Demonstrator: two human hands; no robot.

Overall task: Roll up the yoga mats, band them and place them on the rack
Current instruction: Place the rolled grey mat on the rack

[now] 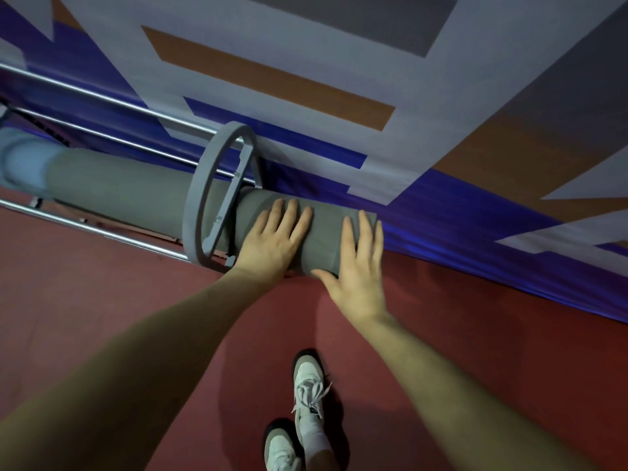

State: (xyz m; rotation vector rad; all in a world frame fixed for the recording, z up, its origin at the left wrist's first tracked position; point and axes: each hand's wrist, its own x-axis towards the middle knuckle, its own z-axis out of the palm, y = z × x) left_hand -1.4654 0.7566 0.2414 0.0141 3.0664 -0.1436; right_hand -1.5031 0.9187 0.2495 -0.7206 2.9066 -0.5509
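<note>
Head view: I see the rolled grey yoga mat [142, 195] lying on the rack's metal rails [102, 96], passing through a grey ring [217, 195]. My left hand [272, 237] rests flat on the roll, fingers straight; my right hand [356, 266] presses its end, fingers spread

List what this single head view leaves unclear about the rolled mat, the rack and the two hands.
- Rolled grey mat: its far end, past the grey ring, is blurred at the left edge of the head view.
- Band: none can be made out; the left hand and right hand cover part of the roll.
- Rack rails: cut off by the left edge; supports not seen.
- Palms: hidden against the mat.
</note>
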